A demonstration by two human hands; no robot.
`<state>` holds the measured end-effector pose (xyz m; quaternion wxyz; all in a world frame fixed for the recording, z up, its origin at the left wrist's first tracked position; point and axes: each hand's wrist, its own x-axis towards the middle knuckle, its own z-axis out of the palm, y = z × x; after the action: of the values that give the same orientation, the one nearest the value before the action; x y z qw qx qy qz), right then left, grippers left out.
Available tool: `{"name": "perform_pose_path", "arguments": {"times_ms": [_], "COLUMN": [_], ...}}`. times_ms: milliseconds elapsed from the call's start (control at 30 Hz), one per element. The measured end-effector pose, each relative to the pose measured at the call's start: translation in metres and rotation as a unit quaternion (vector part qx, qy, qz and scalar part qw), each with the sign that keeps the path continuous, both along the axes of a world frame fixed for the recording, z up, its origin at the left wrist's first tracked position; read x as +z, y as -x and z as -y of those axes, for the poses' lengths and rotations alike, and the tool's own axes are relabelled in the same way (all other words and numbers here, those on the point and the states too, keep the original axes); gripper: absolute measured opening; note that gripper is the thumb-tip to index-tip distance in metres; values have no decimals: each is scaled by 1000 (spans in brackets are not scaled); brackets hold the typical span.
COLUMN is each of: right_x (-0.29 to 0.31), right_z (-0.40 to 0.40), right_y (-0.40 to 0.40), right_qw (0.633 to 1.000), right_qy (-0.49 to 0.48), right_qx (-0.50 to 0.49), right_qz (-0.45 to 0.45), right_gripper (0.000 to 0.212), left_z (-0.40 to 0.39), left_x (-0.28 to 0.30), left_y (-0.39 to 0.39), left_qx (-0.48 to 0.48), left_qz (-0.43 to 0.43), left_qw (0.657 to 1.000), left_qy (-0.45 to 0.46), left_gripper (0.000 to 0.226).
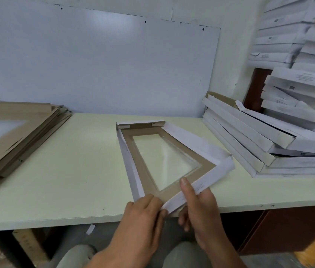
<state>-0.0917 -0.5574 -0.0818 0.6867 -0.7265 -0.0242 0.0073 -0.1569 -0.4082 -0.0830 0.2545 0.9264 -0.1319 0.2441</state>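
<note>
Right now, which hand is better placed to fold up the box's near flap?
Probably the right hand: its thumb lies across the near flap, fingers underneath. The left hand only pinches the flap's end at the corner.

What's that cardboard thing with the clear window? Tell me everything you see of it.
The windowed carton is thin card, brown inside and white outside, with a clear film window in a rectangular cut-out. White flaps along its four sides are partly folded up. It lies inside-up on the pale table. The left hand pinches the near corner; the right hand grips the near flap, thumb on top.
</note>
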Motion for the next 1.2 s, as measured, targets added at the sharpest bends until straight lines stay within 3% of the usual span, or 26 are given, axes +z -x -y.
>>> {"name": "perform_pose_path", "arguments": {"times_ms": [133,200,400,533,767,967,1100,1200], "right_x": [19,31,80,120,164,136,103,84], "right_z": [12,25,78,120,207,255,250,234], "right_y": [-9,-17,-53,-75,-130,-163,-172,-176], "right_qw": [996,992,970,952,975,968,954,947], "right_qy": [41,69,138,153,-19,-113,-225,-245], "right_qx": [-16,-12,-62,-125,-180,-199,-188,-203], "right_qz": [73,102,191,234,130,98,60,46], "right_gripper": [40,39,19,27,41,42,34,30], "left_z": [-2,-10,-55,-85,-107,-116,-153,-196], "left_x": [-5,-6,-7,-10,-14,-7,4,15], "left_y": [0,1,2,1,1,1,-13,-31], "left_qx": [-56,-56,11,60,99,123,227,329], "left_qz": [-12,-4,13,15,2,5,8,-21], "left_qw": [997,997,997,996,994,992,973,940], "left_qy": [53,60,69,59,45,20,-37,-86], "left_gripper": [10,33,44,44,44,48,63,65]}}
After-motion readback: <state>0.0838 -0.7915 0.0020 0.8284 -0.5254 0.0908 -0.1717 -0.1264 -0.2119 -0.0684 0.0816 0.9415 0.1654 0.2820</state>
